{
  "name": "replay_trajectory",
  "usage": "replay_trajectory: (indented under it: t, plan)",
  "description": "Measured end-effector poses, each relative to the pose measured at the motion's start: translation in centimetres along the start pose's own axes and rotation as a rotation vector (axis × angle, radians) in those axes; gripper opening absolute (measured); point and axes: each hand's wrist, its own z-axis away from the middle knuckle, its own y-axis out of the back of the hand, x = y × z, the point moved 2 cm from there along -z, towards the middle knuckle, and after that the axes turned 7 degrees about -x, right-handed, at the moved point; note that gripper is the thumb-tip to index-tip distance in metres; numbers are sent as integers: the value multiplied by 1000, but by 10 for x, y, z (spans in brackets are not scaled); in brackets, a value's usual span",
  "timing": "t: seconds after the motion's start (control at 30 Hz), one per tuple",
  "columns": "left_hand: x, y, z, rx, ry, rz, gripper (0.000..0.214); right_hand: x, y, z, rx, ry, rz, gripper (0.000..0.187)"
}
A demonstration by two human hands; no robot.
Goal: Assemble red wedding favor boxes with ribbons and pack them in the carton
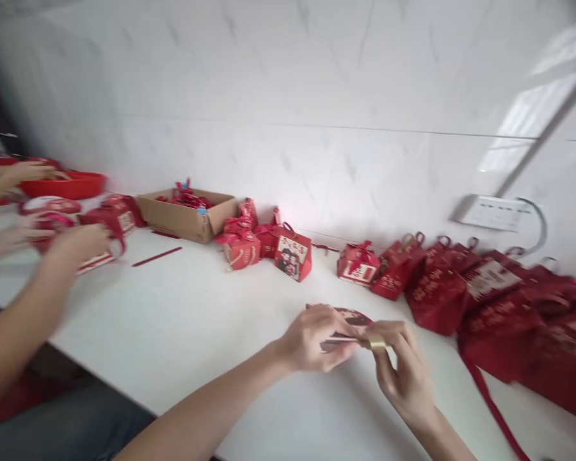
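Note:
Over the white table, my left hand (317, 339) is closed around a small dark-red printed gift box (354, 316), mostly covered by the fingers. My right hand (406, 368) pinches a short gold ribbon (376, 341) at the box's right end. The fingertips of both hands nearly meet there. Some blur hides how the ribbon joins the box. Behind my hands stand a finished-looking red gift box with a bow (358, 264) and a red box with a printed couple (292, 255).
Many red gift boxes (436, 291) line the right side; a red ribbon (492, 400) trails from them. A cardboard box (173, 218) holds red ribbon pieces. At left, a co-worker's hands (84, 246) handle a red box near red basins (72, 186). A socket strip (492, 213) is on the wall.

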Motion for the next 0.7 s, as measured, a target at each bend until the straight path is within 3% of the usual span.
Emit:
replay_trajectory:
  t: [0.07,0.13,0.2,0.23,0.33,0.4,0.43,0.53,0.6,0.7]
  plan:
    - [-4,5,-3,-142,212,326,41,6,5,1,45,-120,-62,15]
    - [-14,9,-4,-176,553,693,61,12,8,0,63,-298,-276,13]
    - [-25,10,-4,-162,810,826,59,17,7,-1,47,-462,-635,18]
    - [-28,8,-4,-213,896,831,54,17,5,-1,32,-532,-822,19]
    - [-23,-7,0,-564,971,822,45,16,-3,1,-36,-681,-1198,15]
    - [-13,-17,3,-759,911,863,47,14,-8,2,-86,-712,-1281,13]
    - [-9,-20,4,-800,889,879,49,14,-9,2,-102,-706,-1294,12]
    - [-7,-23,7,-724,968,916,54,15,-5,-1,-68,-703,-1252,10]
    - [-12,-21,7,-548,1028,902,52,18,0,-5,-5,-765,-1178,20]
    - [-21,-15,5,-185,1024,673,46,23,7,-8,43,-808,-1091,44]
